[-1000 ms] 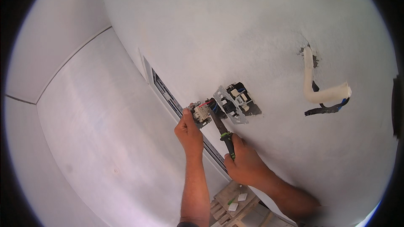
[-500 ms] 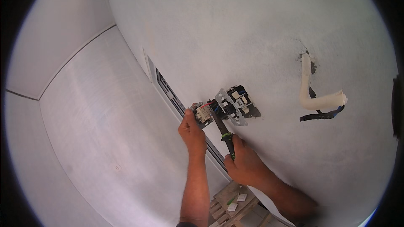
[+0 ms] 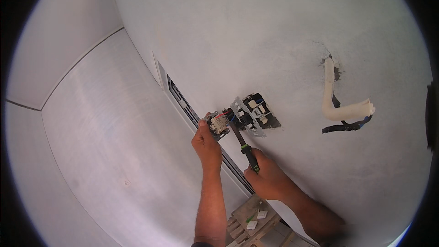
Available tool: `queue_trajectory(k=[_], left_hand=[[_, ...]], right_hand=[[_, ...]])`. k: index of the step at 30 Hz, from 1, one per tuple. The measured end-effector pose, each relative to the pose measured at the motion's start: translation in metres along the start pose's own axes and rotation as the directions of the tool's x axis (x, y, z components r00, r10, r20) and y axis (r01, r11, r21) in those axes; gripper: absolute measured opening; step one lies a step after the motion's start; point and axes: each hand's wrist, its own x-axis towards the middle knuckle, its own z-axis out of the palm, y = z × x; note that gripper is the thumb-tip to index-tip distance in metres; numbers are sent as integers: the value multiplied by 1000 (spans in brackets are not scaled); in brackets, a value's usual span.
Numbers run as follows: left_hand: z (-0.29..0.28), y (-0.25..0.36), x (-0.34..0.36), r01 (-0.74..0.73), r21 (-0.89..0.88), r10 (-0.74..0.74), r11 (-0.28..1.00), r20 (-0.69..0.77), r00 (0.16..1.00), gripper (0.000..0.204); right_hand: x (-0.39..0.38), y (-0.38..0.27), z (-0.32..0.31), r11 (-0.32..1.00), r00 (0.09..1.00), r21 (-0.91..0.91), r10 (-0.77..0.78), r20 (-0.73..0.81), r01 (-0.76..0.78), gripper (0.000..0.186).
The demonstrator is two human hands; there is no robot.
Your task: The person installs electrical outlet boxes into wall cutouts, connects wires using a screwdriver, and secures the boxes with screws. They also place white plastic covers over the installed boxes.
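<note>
My left hand [image 3: 207, 150], closed, grips a switch mechanism [image 3: 219, 125] by its metal frame, with the pale body outward. Red, blue and black wires [image 3: 230, 115] run from it toward the wall. My right hand [image 3: 270, 179] is wrapped around the black and green handle of a screwdriver [image 3: 249, 156]. Its dark shaft points up toward the wires beside the mechanism; I cannot tell what the tip touches. Just right of the wires, a second mechanism with a metal mounting frame [image 3: 245, 117] sits tilted at the wall. Next to it are black and pale fittings [image 3: 259, 110] in a wall opening.
A pale bent conduit [image 3: 329, 89] with dark cable sticks out of the wall [image 3: 283, 32] at right. A slotted metal channel [image 3: 185, 105] runs diagonally behind my left hand. Below is a wooden pallet-like stand [image 3: 242, 211] bearing white square pieces [image 3: 262, 214] and a green item [image 3: 250, 218].
The whole view has shifted slightly left. The screwdriver's handle has swung a little to the right, and both hands keep their grips.
</note>
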Motion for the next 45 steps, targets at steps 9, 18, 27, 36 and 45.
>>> queue_trajectory(k=[9,18,27,36,45], left_hand=[[-2,-4,2,-12,-8,12,1000,18,1000,50],[-5,-2,-1,7,-20,-7,1000,19,1000,55],[-6,-4,0,15,-20,-15,1000,25,1000,63],[-4,-7,1,16,-32,-15,999,17,1000,62],[8,-5,-1,-13,-21,12,1000,-8,1000,52]], right_hand=[[2,13,5,977,999,209,-29,-32,35,46],[0,23,8,913,998,407,9,64,-34,50],[5,30,18,969,973,163,-158,-168,186,48],[3,24,22,974,965,92,-189,-183,208,46],[5,23,14,984,984,88,-146,-99,155,53]])
